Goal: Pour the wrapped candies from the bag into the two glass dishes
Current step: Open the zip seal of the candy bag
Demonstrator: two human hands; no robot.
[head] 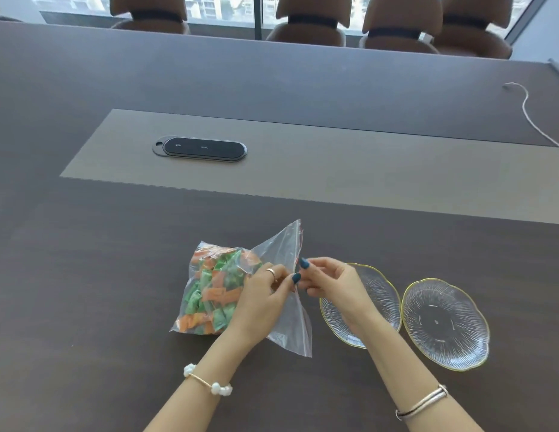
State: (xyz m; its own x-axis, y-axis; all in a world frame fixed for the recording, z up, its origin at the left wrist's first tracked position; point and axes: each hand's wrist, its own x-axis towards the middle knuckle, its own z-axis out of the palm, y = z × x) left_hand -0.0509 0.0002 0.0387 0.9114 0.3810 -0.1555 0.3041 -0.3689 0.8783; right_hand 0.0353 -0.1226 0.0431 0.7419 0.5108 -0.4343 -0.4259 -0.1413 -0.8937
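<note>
A clear zip bag lies on the dark table, its left part full of green and orange wrapped candies. The bag's zip edge points right. My left hand and my right hand both pinch that zip edge at its middle, fingertips close together. Two ribbed glass dishes with gold rims sit to the right: the near-left dish lies partly under my right hand, and the right dish is in full view. Both dishes hold nothing.
A black oval control panel is set into the table's lighter centre strip. A white cable trails at the far right. Brown chairs line the far edge of the table.
</note>
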